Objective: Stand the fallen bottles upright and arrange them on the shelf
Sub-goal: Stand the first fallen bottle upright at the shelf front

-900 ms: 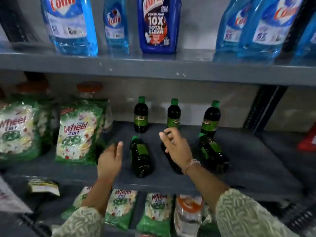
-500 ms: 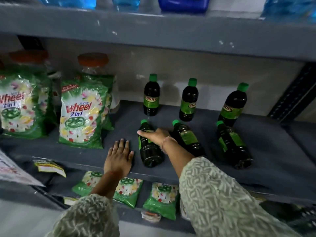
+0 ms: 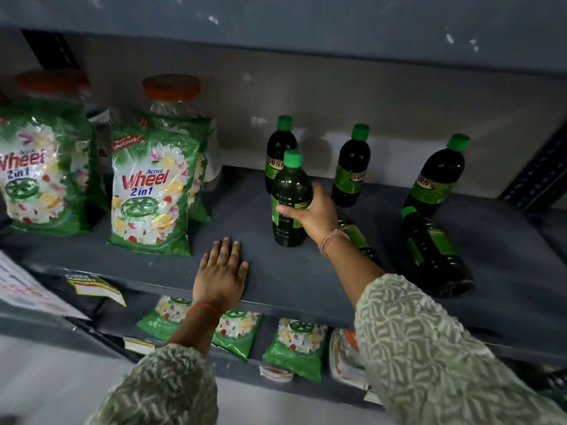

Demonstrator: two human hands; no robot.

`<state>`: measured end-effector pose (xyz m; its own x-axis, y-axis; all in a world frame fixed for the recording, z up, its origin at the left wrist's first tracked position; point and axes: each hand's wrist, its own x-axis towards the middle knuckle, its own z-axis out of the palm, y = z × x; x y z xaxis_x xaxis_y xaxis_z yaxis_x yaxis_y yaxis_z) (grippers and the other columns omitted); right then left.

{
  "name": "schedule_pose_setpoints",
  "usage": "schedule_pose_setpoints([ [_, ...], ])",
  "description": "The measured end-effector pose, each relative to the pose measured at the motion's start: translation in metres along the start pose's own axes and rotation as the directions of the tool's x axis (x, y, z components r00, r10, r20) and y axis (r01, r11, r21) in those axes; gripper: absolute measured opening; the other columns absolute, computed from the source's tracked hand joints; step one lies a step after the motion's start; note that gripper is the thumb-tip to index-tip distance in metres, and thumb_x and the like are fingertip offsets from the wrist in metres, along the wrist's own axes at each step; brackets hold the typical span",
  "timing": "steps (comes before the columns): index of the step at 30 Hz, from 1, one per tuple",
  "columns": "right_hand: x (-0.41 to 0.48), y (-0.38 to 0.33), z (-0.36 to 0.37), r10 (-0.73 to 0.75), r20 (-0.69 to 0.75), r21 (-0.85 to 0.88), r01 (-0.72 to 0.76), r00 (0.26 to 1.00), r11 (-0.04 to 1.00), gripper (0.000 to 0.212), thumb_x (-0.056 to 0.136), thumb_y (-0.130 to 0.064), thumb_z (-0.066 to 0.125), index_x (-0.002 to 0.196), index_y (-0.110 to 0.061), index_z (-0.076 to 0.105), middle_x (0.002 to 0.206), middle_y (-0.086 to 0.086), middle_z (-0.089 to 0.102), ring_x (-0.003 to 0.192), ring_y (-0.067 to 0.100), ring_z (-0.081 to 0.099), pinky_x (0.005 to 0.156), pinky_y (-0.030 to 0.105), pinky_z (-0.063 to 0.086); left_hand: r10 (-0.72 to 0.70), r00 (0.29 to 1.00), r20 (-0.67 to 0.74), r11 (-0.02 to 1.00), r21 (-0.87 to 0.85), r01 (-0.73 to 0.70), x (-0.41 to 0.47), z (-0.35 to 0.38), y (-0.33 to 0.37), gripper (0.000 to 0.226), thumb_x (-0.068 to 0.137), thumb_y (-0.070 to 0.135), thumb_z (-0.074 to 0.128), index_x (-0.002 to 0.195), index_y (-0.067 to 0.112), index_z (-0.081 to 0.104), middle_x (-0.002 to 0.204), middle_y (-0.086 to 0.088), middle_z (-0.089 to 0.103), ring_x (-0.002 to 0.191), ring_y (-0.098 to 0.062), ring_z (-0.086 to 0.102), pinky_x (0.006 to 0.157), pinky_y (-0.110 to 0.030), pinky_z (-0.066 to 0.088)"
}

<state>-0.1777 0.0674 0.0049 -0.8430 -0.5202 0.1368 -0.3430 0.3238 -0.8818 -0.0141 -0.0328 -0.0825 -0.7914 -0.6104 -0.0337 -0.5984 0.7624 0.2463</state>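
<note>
Several dark bottles with green caps and green labels are on the grey shelf [image 3: 276, 280]. My right hand [image 3: 313, 213] grips one bottle [image 3: 290, 191] around its middle and holds it upright on the shelf. Three bottles stand at the back: one [image 3: 277, 139] right behind the held one, one [image 3: 351, 167] in the middle, one [image 3: 437, 176] at the right. Two bottles lie on their sides: one [image 3: 357, 237] partly hidden by my right wrist, one [image 3: 435, 253] further right. My left hand [image 3: 221, 274] rests flat on the shelf's front edge, fingers apart.
Green Wheel detergent packs [image 3: 152, 191] stand on the left of the shelf, with orange-lidded jars [image 3: 170, 90] behind them. More green packs [image 3: 293, 348] lie on the shelf below. The upper shelf's underside [image 3: 276, 50] hangs close above. A dark upright post [image 3: 543, 173] is at the right.
My right hand has taken the leftmost fallen bottle and stood it upright. My left hand has stayed flat on the shelf edge. The camera has tilted down and moved closer.
</note>
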Motion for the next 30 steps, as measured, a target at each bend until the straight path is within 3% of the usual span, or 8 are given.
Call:
schedule_pose_setpoints([
  [5,-0.002,0.004,-0.009,0.028,0.097,0.044,-0.032,0.995,0.999,0.068,0.061,-0.018,0.082,0.119,-0.010,0.047,0.124,0.014,0.056,0.117,0.028,0.051,0.095,0.034,0.041,-0.009,0.999,0.032,0.999,-0.030,0.010,-0.001,-0.005,0.002,0.056,0.097,0.037,0.021,0.147,0.014,0.007,0.159,-0.007,0.003,0.147,-0.023,0.000,0.121,-0.038,0.003],
  [8,0.004,-0.012,-0.015,0.014,0.028,-0.053,-0.013,0.999,0.999,0.096,0.058,-0.043,0.081,0.134,-0.014,0.030,0.143,0.013,0.032,0.134,0.029,0.026,0.109,0.042,0.028,0.002,0.998,0.064,0.998,-0.059,0.002,0.006,-0.009,0.010,0.057,0.097,0.031,0.027,0.146,0.008,0.008,0.159,-0.010,0.001,0.147,-0.024,-0.002,0.121,-0.036,0.001],
  [11,0.012,-0.034,-0.018,-0.068,-0.079,-0.165,0.054,0.995,0.985,0.074,0.063,-0.058,0.070,0.114,-0.009,0.047,0.123,0.013,0.047,0.119,0.030,0.042,0.096,0.037,0.038,-0.005,0.998,0.056,0.997,-0.081,0.009,0.010,-0.005,0.017,0.061,0.096,0.036,0.025,0.146,0.007,0.006,0.159,-0.010,0.000,0.147,-0.022,-0.003,0.122,-0.036,0.001],
  [13,0.016,-0.042,-0.021,-0.110,-0.027,-0.214,0.101,0.994,0.972,0.056,0.066,-0.049,0.072,0.098,-0.007,0.055,0.105,0.012,0.056,0.102,0.029,0.054,0.084,0.034,0.045,-0.008,0.999,0.052,0.997,-0.072,0.012,0.011,-0.002,0.018,0.062,0.096,0.038,0.024,0.146,0.007,0.005,0.159,-0.010,0.000,0.147,-0.022,-0.002,0.122,-0.036,0.002],
  [16,0.024,-0.043,-0.030,-0.054,0.041,-0.188,0.061,0.998,0.980,0.041,0.068,-0.028,0.073,0.100,-0.007,0.061,0.106,0.015,0.065,0.097,0.030,0.061,0.083,0.034,0.049,-0.007,0.998,0.056,0.999,-0.051,0.010,0.010,-0.002,0.017,0.062,0.096,0.039,0.023,0.146,0.007,0.004,0.159,-0.010,0.000,0.147,-0.022,-0.002,0.122,-0.036,0.002],
  [20,0.026,-0.045,-0.030,-0.021,0.061,-0.283,0.038,0.998,0.958,0.080,0.056,-0.057,0.070,0.117,-0.011,0.048,0.119,0.011,0.059,0.109,0.029,0.053,0.095,0.042,0.044,-0.002,0.999,0.052,0.999,-0.051,0.005,0.010,-0.002,0.017,0.062,0.096,0.039,0.023,0.146,0.007,0.004,0.159,-0.010,0.001,0.147,-0.022,-0.001,0.122,-0.036,0.003],
  [26,0.026,-0.042,-0.033,0.049,0.101,-0.070,-0.042,0.994,0.997,0.057,0.068,-0.018,0.073,0.118,-0.007,0.046,0.116,0.012,0.061,0.105,0.028,0.059,0.083,0.030,0.047,-0.001,0.998,0.059,0.999,-0.043,0.004,0.011,-0.002,0.016,0.063,0.096,0.040,0.022,0.146,0.007,0.003,0.159,-0.009,0.000,0.147,-0.022,-0.002,0.122,-0.035,0.002],
  [30,0.023,-0.040,-0.027,0.065,0.109,-0.106,-0.054,0.992,0.993,0.085,0.064,-0.044,0.075,0.130,-0.012,0.031,0.129,0.010,0.049,0.119,0.028,0.047,0.100,0.038,0.040,-0.001,0.999,0.051,0.999,-0.041,0.003,0.011,-0.002,0.016,0.062,0.096,0.039,0.022,0.146,0.007,0.004,0.159,-0.009,-0.001,0.147,-0.021,-0.002,0.121,-0.034,0.002],
])
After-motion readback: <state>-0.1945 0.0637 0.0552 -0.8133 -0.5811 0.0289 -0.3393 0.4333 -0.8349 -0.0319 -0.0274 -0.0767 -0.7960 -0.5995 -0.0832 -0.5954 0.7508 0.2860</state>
